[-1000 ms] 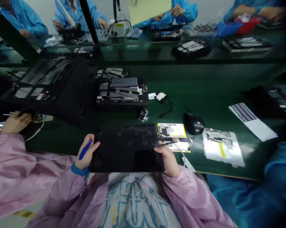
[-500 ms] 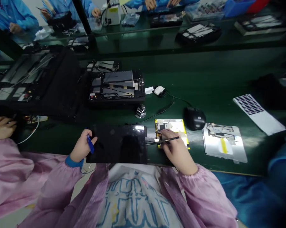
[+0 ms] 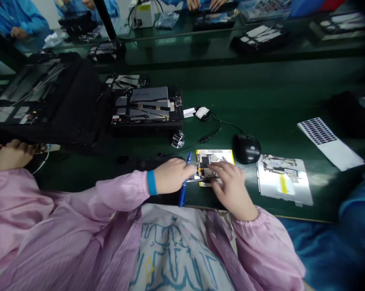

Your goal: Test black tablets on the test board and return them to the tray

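The left hand (image 3: 172,176) is curled around a blue pen (image 3: 185,186) above a black tablet (image 3: 143,163), while the right hand (image 3: 231,184) pinches a slim black tool (image 3: 202,180) and rests on a yellow-edged panel (image 3: 214,158) near the front edge of the green worktop (image 3: 270,105).

The mouse (image 3: 247,148) at three o'clock was glossy black plastic, the pen (image 3: 185,182) at six smooth blue plastic, the sleeve (image 3: 122,190) at eight crinkled, matt pink cloth.
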{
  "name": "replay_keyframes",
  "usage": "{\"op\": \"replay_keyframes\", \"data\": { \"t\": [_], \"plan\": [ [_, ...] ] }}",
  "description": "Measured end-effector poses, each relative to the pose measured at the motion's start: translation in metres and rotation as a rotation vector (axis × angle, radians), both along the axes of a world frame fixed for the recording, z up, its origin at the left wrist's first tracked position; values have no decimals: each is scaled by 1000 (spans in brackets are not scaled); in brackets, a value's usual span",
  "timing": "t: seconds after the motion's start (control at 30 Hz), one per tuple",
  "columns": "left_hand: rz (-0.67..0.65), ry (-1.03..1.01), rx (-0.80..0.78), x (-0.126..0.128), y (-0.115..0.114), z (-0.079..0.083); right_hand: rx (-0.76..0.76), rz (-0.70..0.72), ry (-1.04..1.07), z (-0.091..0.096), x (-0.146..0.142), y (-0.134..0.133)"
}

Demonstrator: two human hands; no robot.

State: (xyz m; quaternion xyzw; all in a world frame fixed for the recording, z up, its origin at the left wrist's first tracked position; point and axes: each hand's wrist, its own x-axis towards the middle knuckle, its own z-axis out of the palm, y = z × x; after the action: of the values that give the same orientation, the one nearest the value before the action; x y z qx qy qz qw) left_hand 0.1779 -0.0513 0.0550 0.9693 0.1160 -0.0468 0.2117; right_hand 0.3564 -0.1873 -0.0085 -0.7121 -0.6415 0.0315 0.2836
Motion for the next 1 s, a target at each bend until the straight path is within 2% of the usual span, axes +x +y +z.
{"op": "replay_keyframes", "data": {
  "t": [0.1,0.2,0.37,0.53,0.6,0.67,0.73,0.83,1.0],
  "plan": [
    [-86,69,34,32,-8,-20,-53,81,10,-7,-13,-3],
    [-52,107,-69,42,-9,-32,-7,86,105,-18,-13,-9],
    [139,30,-322,44,-6,-35,79,73,224,-20,-8,-16],
    [194,-83,-677,48,0,-33,102,97,315,-13,-7,-14],
    [271,-146,-755,48,4,-33,101,53,331,-14,-8,-11],
    [388,-225,-715,48,10,-33,77,15,312,-17,-9,-8],
    [463,-268,-597,46,16,-34,35,27,236,-20,-9,-6],
    [449,-210,-453,46,21,-35,-34,91,76,-23,-9,-3],
    [453,-81,-314,51,17,-39,-82,83,-36,-24,-10,-3]
  ]
}}
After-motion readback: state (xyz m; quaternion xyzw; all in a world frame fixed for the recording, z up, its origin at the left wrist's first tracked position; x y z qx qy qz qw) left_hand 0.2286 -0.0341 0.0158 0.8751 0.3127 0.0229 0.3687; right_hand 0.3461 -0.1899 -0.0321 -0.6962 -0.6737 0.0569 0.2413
